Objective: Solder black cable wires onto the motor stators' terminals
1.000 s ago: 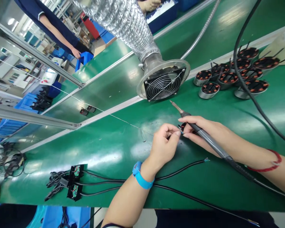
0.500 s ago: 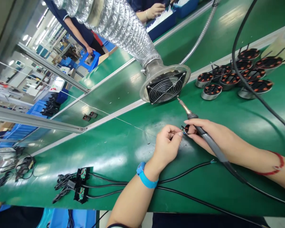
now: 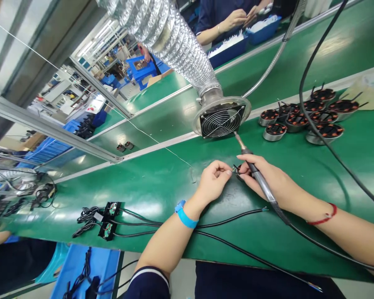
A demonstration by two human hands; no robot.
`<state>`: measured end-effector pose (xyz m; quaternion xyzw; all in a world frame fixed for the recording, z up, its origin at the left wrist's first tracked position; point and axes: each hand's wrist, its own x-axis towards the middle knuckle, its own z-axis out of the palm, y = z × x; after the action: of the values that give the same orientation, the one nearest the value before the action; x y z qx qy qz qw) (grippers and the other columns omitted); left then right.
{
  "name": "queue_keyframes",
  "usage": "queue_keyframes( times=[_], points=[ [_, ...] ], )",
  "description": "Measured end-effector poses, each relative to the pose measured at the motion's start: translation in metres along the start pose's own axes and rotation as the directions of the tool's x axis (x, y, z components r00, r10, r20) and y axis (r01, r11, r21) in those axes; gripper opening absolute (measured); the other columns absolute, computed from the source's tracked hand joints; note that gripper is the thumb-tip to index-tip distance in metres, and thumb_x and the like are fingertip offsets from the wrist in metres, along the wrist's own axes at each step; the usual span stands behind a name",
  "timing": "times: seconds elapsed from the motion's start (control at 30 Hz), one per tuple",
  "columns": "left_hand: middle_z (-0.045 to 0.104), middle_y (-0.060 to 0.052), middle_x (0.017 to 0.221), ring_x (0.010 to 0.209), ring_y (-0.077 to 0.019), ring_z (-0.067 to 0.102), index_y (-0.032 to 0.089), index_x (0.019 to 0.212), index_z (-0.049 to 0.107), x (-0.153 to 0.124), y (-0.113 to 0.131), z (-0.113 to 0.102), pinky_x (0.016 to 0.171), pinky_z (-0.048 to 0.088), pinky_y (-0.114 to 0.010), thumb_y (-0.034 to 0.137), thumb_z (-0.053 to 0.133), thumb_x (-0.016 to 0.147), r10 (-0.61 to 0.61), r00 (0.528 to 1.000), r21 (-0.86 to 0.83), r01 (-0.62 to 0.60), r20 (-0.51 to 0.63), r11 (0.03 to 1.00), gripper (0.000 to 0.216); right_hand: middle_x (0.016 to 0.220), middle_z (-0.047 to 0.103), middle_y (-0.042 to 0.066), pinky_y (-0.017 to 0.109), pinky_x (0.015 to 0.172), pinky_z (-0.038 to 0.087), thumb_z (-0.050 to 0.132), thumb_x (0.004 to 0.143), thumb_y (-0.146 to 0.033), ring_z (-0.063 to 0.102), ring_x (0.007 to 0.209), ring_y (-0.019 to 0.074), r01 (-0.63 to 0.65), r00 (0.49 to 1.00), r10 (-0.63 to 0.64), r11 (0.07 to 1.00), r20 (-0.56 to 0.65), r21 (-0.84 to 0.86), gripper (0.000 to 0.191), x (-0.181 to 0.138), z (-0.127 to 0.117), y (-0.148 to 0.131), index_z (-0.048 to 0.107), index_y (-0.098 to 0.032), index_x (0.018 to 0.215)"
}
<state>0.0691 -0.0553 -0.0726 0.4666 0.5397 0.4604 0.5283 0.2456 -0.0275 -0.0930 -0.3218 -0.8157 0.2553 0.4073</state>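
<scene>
My right hand (image 3: 266,176) grips a soldering iron (image 3: 259,178) whose metal tip points up toward the fan, and its fingertips also pinch a small dark motor part (image 3: 238,170). My left hand (image 3: 212,181), with a blue wrist strap (image 3: 184,215), pinches a thin wire at that same part. Both hands rest on the green bench mat (image 3: 137,189), fingertips nearly touching.
A fume extractor fan (image 3: 222,119) on a silver hose stands just behind my hands. Several copper-wound stators (image 3: 299,118) lie at the right back. Black cables with small circuit boards (image 3: 109,218) run along the front edge. Another person's hands (image 3: 239,18) work across the bench.
The view has tilted up and pulled back a little. My hands stay together on the small part, and the iron tip now sits just under the fan.
</scene>
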Motion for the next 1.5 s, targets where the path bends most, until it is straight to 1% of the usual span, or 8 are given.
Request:
queue_keyframes(
  times=[0.2, 0.37, 0.47, 0.57, 0.73, 0.9, 1.17, 1.5],
  points=[
    [0.056, 0.004, 0.067, 0.062, -0.0083, 0.049, 0.018, 0.078, 0.055, 0.002, 0.0, -0.006, 0.062, 0.038, -0.024, 0.045, 0.082, 0.065, -0.022, 1.0, -0.082, 0.022, 0.004, 0.996, 0.04, 0.091, 0.07, 0.003, 0.033, 0.069, 0.06, 0.05, 0.098, -0.02, 0.071, 0.076, 0.0193, 0.046, 0.998, -0.048, 0.998, -0.05, -0.033, 0.035, 0.001, 0.004, -0.006, 0.047, -0.025, 0.133],
    [0.057, 0.003, 0.062, 0.056, -0.0078, 0.044, 0.018, 0.082, 0.057, 0.003, -0.002, -0.01, 0.059, 0.034, -0.024, 0.055, 0.077, 0.072, -0.169, 0.983, -0.048, 0.172, 0.073, 0.984, 0.043, 0.105, 0.074, 0.007, 0.042, 0.081, 0.061, 0.053, 0.098, -0.02, 0.073, 0.093, 0.0258, -0.007, 0.995, -0.002, 0.996, -0.096, -0.093, 0.037, 0.004, 0.003, 0.003, 0.049, -0.027, 0.134],
    [0.055, 0.003, 0.061, 0.056, -0.0074, 0.042, 0.017, 0.075, 0.058, 0.002, -0.001, -0.01, 0.058, 0.032, -0.025, 0.062, 0.073, 0.072, -0.225, 0.97, -0.033, 0.229, 0.094, 0.973, 0.048, 0.106, 0.075, 0.007, 0.039, 0.079, 0.061, 0.049, 0.098, -0.021, 0.074, 0.094, 0.0245, -0.094, 0.996, 0.094, 0.996, -0.008, -0.01, 0.032, 0.006, 0.004, 0.01, 0.053, -0.027, 0.129],
    [0.048, 0.006, 0.057, 0.056, -0.0068, 0.04, 0.016, 0.072, 0.058, 0.001, 0.002, -0.008, 0.059, 0.031, -0.025, 0.065, 0.077, 0.066, -0.269, 0.961, -0.093, 0.274, 0.064, 0.957, 0.053, 0.092, 0.075, 0.003, 0.029, 0.063, 0.059, 0.052, 0.097, -0.03, 0.072, 0.071, 0.0182, -0.293, 0.956, 0.287, 0.944, 0.059, 0.155, 0.025, 0.007, 0.005, 0.011, 0.055, -0.026, 0.122],
    [0.044, 0.007, 0.053, 0.057, -0.0068, 0.04, 0.016, 0.068, 0.061, 0.002, 0.006, -0.004, 0.062, 0.032, -0.025, 0.068, 0.08, 0.059, -0.322, 0.946, -0.165, 0.325, 0.045, 0.931, 0.057, 0.079, 0.072, 0.001, 0.027, 0.059, 0.058, 0.063, 0.092, -0.054, 0.069, 0.065, 0.0169, -0.438, 0.89, 0.454, 0.826, 0.041, 0.353, 0.038, 0.008, 0.006, 0.005, 0.055, -0.026, 0.116],
    [0.048, 0.006, 0.054, 0.058, -0.0071, 0.041, 0.015, 0.065, 0.062, 0.003, 0.008, -0.003, 0.063, 0.032, -0.026, 0.068, 0.081, 0.058, -0.324, 0.941, -0.175, 0.336, 0.095, 0.925, 0.057, 0.08, 0.07, -0.001, 0.022, 0.051, 0.056, 0.064, 0.095, -0.048, 0.068, 0.062, 0.0148, -0.343, 0.932, 0.361, 0.855, 0.029, 0.39, 0.034, 0.011, 0.004, 0.003, 0.054, -0.028, 0.121],
    [0.046, 0.007, 0.053, 0.053, -0.0055, 0.036, 0.016, 0.065, 0.059, 0.002, 0.008, -0.005, 0.057, 0.024, -0.025, 0.067, 0.084, 0.052, -0.355, 0.928, -0.245, 0.373, 0.118, 0.895, 0.059, 0.083, 0.065, -0.003, 0.019, 0.06, 0.053, 0.052, 0.099, -0.016, 0.063, 0.062, 0.0098, 0.015, 0.998, -0.026, 0.984, 0.061, 0.179, 0.038, 0.012, -0.006, 0.006, 0.053, -0.033, 0.134],
    [0.049, 0.005, 0.058, 0.059, -0.0068, 0.041, 0.015, 0.066, 0.06, 0.004, 0.006, -0.006, 0.062, 0.031, -0.025, 0.067, 0.083, 0.057, -0.329, 0.935, -0.241, 0.353, 0.134, 0.904, 0.058, 0.085, 0.066, -0.004, 0.018, 0.06, 0.053, 0.053, 0.1, -0.019, 0.064, 0.063, 0.0097, -0.038, 0.994, 0.018, 0.981, 0.108, 0.19, 0.039, 0.013, -0.009, 0.004, 0.051, -0.034, 0.136]
  ],
)
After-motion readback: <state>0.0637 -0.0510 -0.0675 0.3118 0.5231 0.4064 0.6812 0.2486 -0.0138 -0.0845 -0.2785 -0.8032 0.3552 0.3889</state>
